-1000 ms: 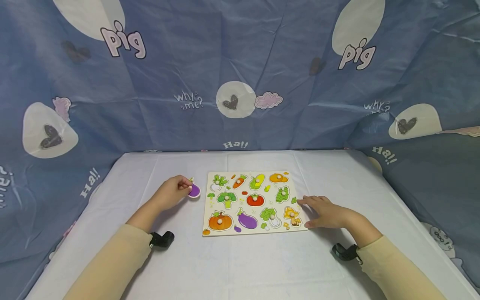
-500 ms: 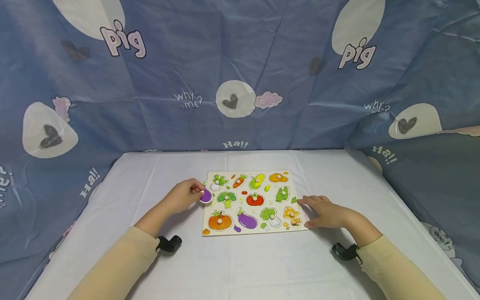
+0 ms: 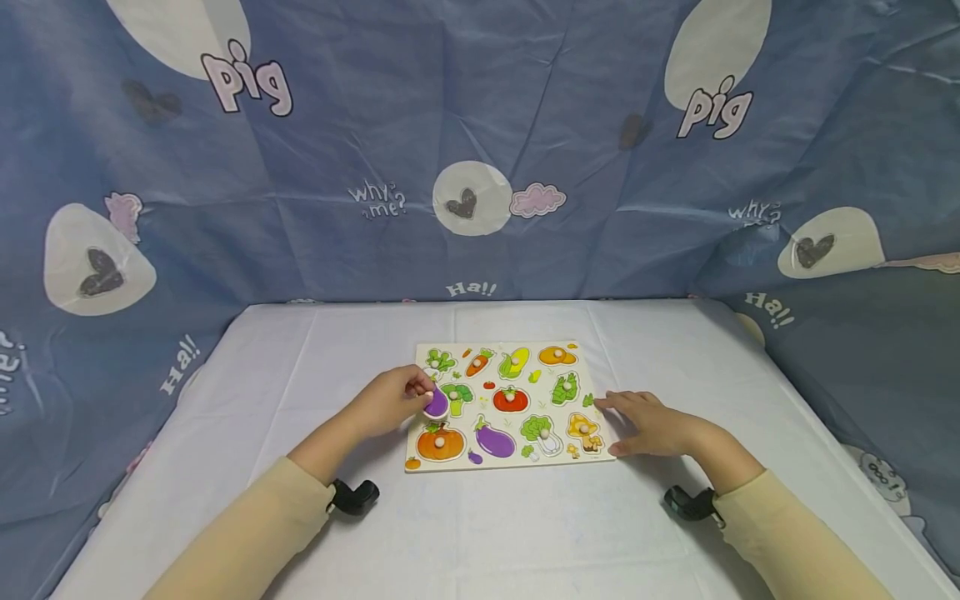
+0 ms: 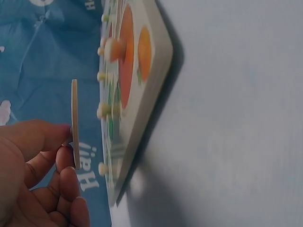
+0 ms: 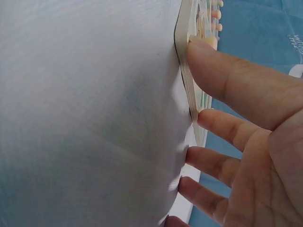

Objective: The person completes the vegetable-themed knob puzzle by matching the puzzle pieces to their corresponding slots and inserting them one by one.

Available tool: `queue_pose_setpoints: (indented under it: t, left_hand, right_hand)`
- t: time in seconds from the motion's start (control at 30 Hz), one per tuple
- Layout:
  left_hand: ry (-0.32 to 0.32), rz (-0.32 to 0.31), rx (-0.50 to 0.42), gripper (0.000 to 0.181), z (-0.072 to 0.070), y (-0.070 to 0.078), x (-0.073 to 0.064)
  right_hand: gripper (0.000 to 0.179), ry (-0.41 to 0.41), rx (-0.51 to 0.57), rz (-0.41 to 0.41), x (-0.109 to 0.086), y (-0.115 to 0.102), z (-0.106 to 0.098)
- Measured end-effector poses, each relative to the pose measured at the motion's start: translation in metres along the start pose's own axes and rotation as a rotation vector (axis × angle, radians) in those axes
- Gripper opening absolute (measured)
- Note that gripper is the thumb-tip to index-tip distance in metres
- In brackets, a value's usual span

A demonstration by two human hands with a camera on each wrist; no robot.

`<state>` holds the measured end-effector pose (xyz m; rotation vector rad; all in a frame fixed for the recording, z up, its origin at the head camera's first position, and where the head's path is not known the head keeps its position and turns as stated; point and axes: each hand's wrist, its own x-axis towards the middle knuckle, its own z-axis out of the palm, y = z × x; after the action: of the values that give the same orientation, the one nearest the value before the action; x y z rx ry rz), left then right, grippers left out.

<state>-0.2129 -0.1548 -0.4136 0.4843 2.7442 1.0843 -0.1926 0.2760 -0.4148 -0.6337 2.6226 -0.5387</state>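
My left hand (image 3: 390,402) pinches an eggplant puzzle piece (image 3: 437,405) between thumb and fingers, over the left part of the wooden vegetable puzzle board (image 3: 463,465). In the left wrist view the piece (image 4: 75,123) appears edge-on, apart from the board's knobs. It partly covers the broccoli piece (image 3: 457,393). At the front of the board, an eggplant picture (image 3: 495,440) shows no knob. My right hand (image 3: 652,425) rests at the board's right edge, fingers spread; in the right wrist view the thumb (image 5: 218,66) touches the board's side.
Knobbed pieces sit in the board, among them a pumpkin (image 3: 440,443), a tomato (image 3: 511,400), corn (image 3: 515,363) and mushrooms (image 3: 584,431). A white cloth (image 3: 495,533) covers the table. Behind it hangs a blue printed curtain (image 3: 480,100).
My left hand has carried the eggplant piece rightward from beside the board to above its left part. My right hand and the board have stayed in place.
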Motion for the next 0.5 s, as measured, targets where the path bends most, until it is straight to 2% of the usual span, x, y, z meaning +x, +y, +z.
queue_pose_setpoints:
  t: [0.2,0.37,0.5]
  left_hand:
    - [-0.027,0.022,-0.011,0.005,0.008,0.012,-0.001]
    - [-0.049,-0.005,-0.013,0.005,0.017,0.02,0.0]
    - [-0.067,0.0,-0.002,0.005,0.024,0.026,0.001]
  right_hand:
    - [0.081,-0.005,0.002,0.013,0.001,0.0,0.0]
    - [0.081,-0.009,0.002,0.019,0.002,0.001,0.001]
    - [0.081,-0.005,-0.001,0.015,0.002,0.002,0.001]
